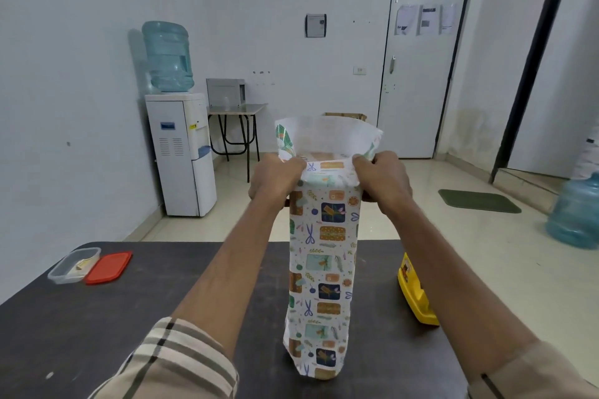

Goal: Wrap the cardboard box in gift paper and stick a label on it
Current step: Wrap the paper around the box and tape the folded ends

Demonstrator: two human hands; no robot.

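Box: the cardboard box (325, 156) stands on end on the dark table (97, 317), between the two forearms. Only a brown strip of it shows at the top, inside the open paper.
Gift paper: the gift paper (324, 269) covers the near face of the box from the table up. It is white, printed with scissors, parcels and leaves. Above the box top it rises as an open collar, with its plain white inner side facing the camera.
Left hand: the left hand (275, 179) is curled on the left side of the paper at the top of the box, fingers pinching the paper edge.
Right hand: the right hand (381, 179) is curled on the right side at the same height, fingers pinching the paper edge there.
Hands together: they are apart, one on each side of the box top, both clamped on paper.
Sleeves: a striped sleeve (175, 363) is pushed up on the left forearm.
Table, left: a clear plastic container (73, 264) lies near the far left corner, with a red lid (109, 267) just beside it. Something small and pale lies inside; what it is cannot be told.
Table, right: a yellow plastic object (416, 296) sits near the right edge, well apart from the box.
Room: a water dispenser (181, 155) stands by the left wall, and a door (418, 74) with papers on it is closed in the far wall. A green mat (479, 201) lies on the floor.
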